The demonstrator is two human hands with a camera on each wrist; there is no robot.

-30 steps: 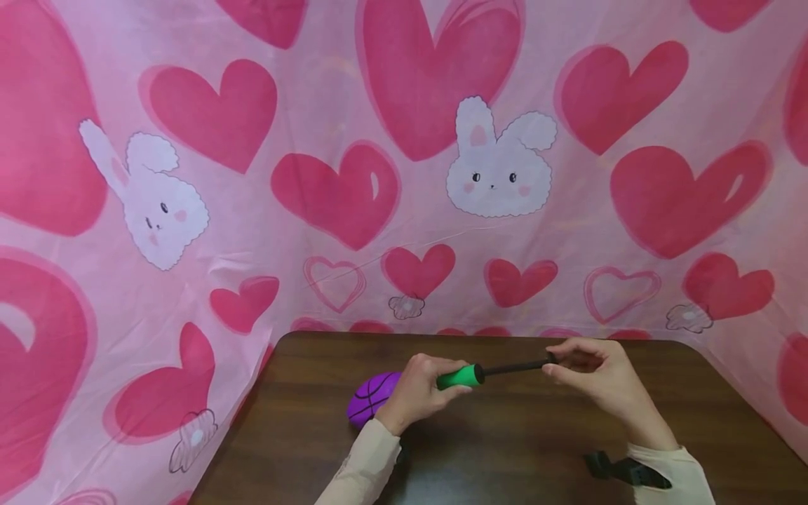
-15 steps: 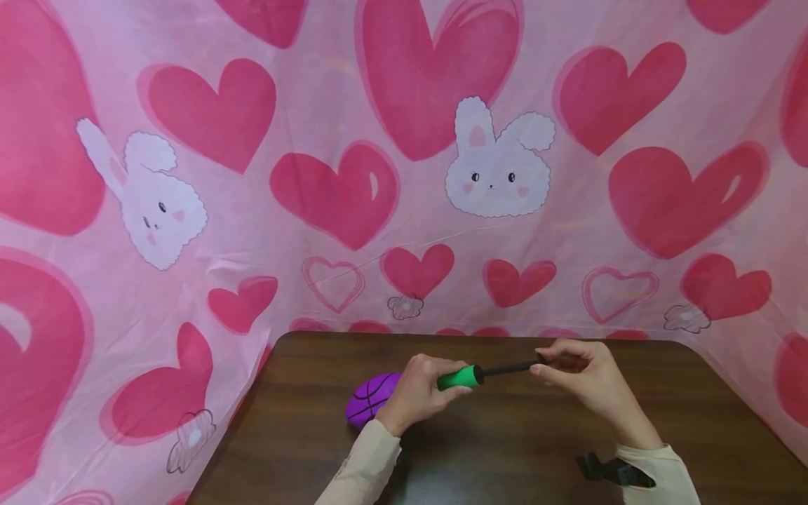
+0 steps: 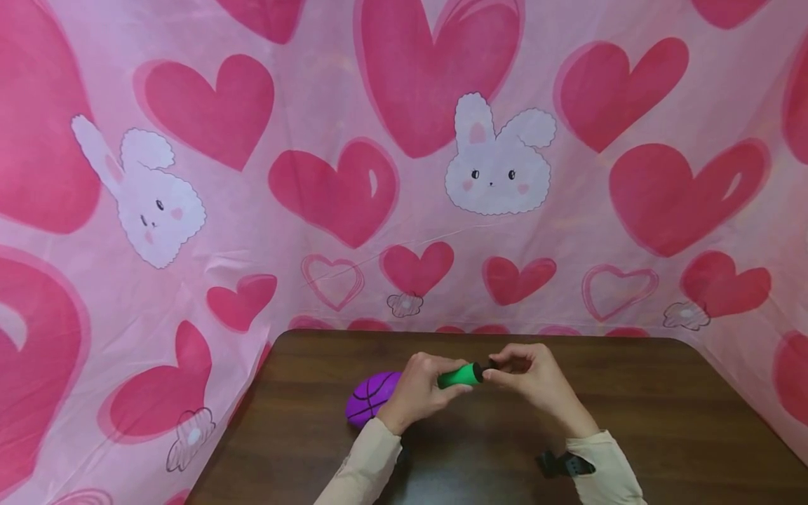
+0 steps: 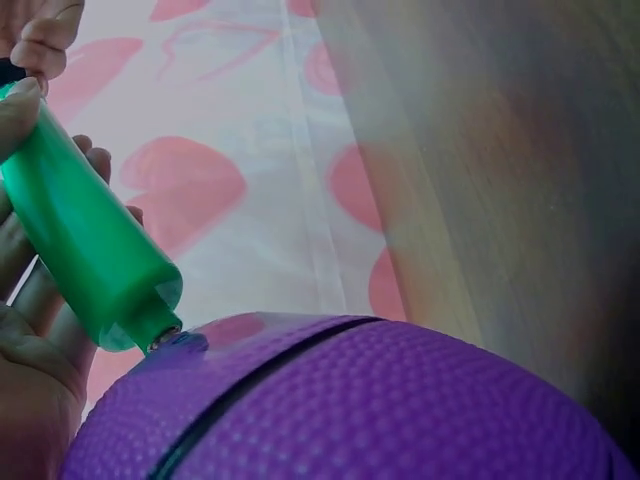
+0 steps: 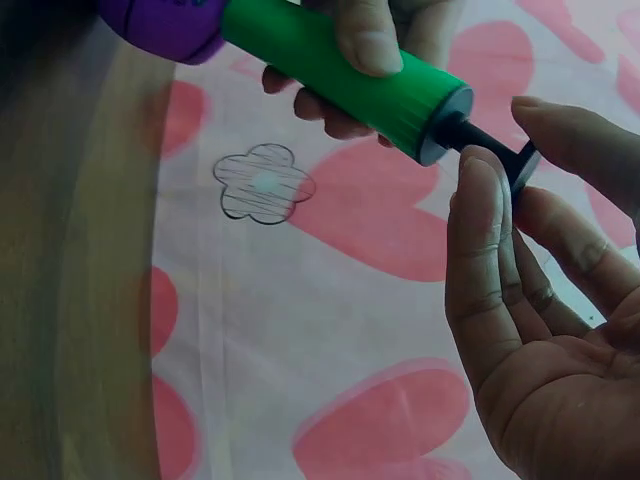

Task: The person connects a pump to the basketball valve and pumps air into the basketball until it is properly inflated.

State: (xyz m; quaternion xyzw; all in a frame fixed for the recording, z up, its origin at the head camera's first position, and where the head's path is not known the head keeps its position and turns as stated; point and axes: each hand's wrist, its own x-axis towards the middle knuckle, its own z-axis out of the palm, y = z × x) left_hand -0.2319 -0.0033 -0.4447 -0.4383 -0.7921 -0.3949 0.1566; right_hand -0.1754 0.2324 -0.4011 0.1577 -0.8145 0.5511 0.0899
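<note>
A green hand pump (image 3: 459,376) lies in the grip of my left hand (image 3: 416,393), whose thumb and fingers wrap its barrel. In the left wrist view the pump's narrow end meets a purple ball (image 4: 400,400) with black grooves, at a small metal-coloured tip. My right hand (image 3: 536,379) pinches the black plunger handle (image 5: 522,165) between thumb and fingers. Only a short length of black rod shows between handle and barrel in the right wrist view. In the head view the ball sits partly hidden behind my left hand.
The dark brown wooden table (image 3: 492,449) reaches back to a pink cloth (image 3: 442,231) printed with hearts and rabbits. A black strapped device (image 3: 564,463) is at my right sleeve.
My right hand has moved left with the handle, and the long stretch of exposed rod has slid into the barrel. The left hand and the ball have stayed in place.
</note>
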